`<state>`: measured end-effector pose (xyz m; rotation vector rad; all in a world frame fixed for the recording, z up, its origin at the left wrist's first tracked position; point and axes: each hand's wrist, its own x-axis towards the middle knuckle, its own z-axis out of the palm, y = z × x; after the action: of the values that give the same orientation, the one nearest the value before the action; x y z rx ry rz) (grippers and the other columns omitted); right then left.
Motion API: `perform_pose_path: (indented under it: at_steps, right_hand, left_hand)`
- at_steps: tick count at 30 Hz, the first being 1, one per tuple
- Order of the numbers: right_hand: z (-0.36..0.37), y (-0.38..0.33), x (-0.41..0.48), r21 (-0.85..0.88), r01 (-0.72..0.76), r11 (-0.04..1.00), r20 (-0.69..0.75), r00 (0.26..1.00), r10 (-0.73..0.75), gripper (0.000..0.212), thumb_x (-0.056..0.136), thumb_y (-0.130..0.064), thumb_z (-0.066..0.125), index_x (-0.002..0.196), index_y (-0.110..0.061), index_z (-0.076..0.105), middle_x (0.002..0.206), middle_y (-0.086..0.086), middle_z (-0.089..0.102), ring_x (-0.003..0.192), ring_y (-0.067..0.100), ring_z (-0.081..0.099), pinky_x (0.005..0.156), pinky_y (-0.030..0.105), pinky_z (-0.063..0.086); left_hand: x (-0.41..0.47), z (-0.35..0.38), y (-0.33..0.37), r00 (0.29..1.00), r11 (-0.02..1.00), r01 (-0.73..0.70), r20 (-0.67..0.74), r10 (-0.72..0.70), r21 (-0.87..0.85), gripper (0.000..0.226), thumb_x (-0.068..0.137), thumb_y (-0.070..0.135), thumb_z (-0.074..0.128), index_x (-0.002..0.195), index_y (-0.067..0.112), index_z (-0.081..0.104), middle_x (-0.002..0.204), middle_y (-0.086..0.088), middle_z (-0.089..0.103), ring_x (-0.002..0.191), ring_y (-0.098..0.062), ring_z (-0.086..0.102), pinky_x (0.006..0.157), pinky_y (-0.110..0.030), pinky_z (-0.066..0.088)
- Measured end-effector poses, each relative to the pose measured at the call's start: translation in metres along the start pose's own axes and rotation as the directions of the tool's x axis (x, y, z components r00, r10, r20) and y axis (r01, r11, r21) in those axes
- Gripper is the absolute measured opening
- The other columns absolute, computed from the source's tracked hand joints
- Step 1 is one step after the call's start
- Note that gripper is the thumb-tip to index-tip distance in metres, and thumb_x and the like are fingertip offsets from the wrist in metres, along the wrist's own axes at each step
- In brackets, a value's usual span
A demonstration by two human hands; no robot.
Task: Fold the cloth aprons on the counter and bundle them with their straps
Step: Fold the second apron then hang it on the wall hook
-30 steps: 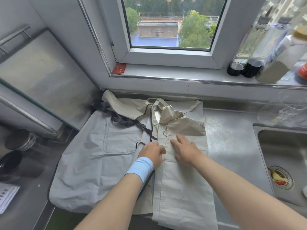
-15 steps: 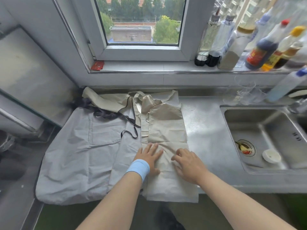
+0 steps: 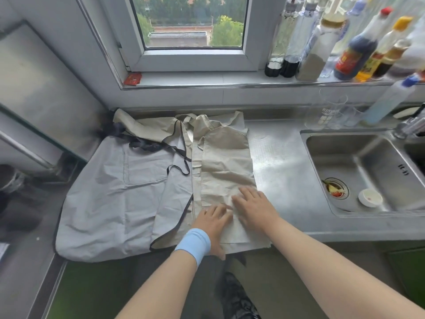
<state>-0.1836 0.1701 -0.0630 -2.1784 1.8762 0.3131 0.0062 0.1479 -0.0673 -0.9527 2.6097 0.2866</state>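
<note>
steel sink [image 3: 358, 162], sauce bottles [image 3: 354, 54], window [image 3: 193, 21], small white dish [image 3: 369, 197]

Plain beige apron [image 3: 226, 162]; left of it pale grey apron [image 3: 110, 203], black straps [image 3: 147, 147] and edging; light-blue wristband [image 3: 194, 244] at its near end; red packet [image 3: 132, 78] beyond it.

Partial "Re…" print on glass jug [image 3: 326, 111]
</note>
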Motion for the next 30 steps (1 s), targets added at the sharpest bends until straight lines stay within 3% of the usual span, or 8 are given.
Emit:
perform_pose_path:
  at_steps: [6,10,13,15,18,24,27,30]
  right_hand:
    - [0.030,0.002,-0.049,-0.025,0.196,0.980,0.130,0.973,-0.192,0.125,0.065,-0.071,0.058,0.154,-0.029,-0.019,0.159,0.005,-0.030,0.147,0.021,-0.026,0.121,0.044,-0.007]
    - [0.028,-0.002,-0.061,-0.176,0.219,0.960,0.163,0.968,-0.191,0.099,0.088,-0.018,0.057,0.156,-0.018,-0.015,0.159,0.010,-0.029,0.150,0.026,-0.020,0.122,0.048,0.010]
    - [0.018,-0.003,-0.064,-0.060,0.216,0.975,0.135,0.969,-0.206,0.073,0.093,-0.025,0.048,0.157,-0.014,0.015,0.166,0.007,-0.006,0.153,0.023,0.002,0.120,0.042,0.022]
    - [0.004,-0.002,-0.061,0.120,0.143,0.982,0.082,0.985,-0.154,0.048,0.093,-0.027,0.047,0.141,-0.019,0.049,0.159,0.002,0.031,0.143,0.022,0.035,0.106,0.036,0.040]
    - [-0.027,-0.002,-0.050,0.269,-0.002,0.963,0.063,0.998,-0.016,0.025,0.088,-0.023,0.049,0.104,-0.023,0.069,0.108,-0.002,0.069,0.100,0.022,0.061,0.071,0.029,0.042]
    - [-0.095,0.021,-0.036,0.584,-0.215,0.783,0.336,0.942,0.007,0.019,0.075,-0.016,0.052,0.057,-0.017,0.053,0.060,0.000,0.049,0.058,0.018,0.048,0.053,0.025,0.042]
    - [-0.107,0.039,-0.027,0.703,-0.282,0.653,0.297,0.951,0.090,0.020,0.074,-0.009,0.048,0.056,-0.017,0.053,0.061,0.003,0.048,0.056,0.022,0.050,0.051,0.027,0.046]
    - [-0.108,0.051,-0.010,0.699,-0.240,0.673,0.098,0.965,0.241,0.017,0.071,-0.012,0.046,0.056,-0.016,0.052,0.058,-0.004,0.048,0.061,0.020,0.046,0.056,0.027,0.038]
  left_hand:
    - [-0.014,0.016,0.012,0.997,1.000,-0.008,-0.081,0.009,0.015,0.084,0.072,0.033,0.066,0.144,0.022,0.024,0.148,-0.002,0.026,0.134,-0.027,0.026,0.104,-0.039,0.033]
    - [-0.019,0.016,0.017,0.995,0.999,-0.026,-0.096,0.024,-0.030,0.078,0.070,0.055,0.064,0.136,0.025,0.034,0.141,0.000,0.031,0.129,-0.026,0.030,0.101,-0.041,0.037]
    - [-0.022,0.013,0.021,1.000,0.999,0.021,-0.003,-0.022,-0.029,0.099,0.060,0.071,0.065,0.140,0.026,0.029,0.146,0.003,0.026,0.133,-0.025,0.026,0.105,-0.043,0.035]
    - [-0.023,0.005,0.025,0.998,0.996,0.047,0.036,-0.044,-0.078,0.096,0.062,0.066,0.067,0.141,0.027,0.028,0.144,0.001,0.030,0.130,-0.026,0.032,0.102,-0.043,0.038]
    - [-0.024,-0.025,0.027,0.992,0.971,0.115,0.068,-0.103,-0.208,0.053,0.078,0.026,0.063,0.127,0.024,0.042,0.125,-0.003,0.053,0.113,-0.030,0.053,0.086,-0.038,0.047]
    - [-0.004,-0.095,-0.003,0.905,0.919,0.267,0.404,-0.136,-0.289,0.012,0.080,0.013,0.057,0.089,0.020,0.061,0.095,-0.006,0.064,0.082,-0.026,0.059,0.072,-0.030,0.051]
    - [0.006,-0.123,-0.022,0.917,0.913,0.302,0.346,-0.200,-0.273,0.012,0.082,0.012,0.058,0.073,0.019,0.054,0.076,-0.002,0.058,0.076,-0.023,0.054,0.061,-0.023,0.044]
    - [0.018,-0.137,-0.036,0.943,0.899,0.329,0.154,-0.296,-0.289,0.012,0.084,0.010,0.052,0.078,0.021,0.054,0.083,-0.004,0.058,0.080,-0.024,0.054,0.067,-0.023,0.039]
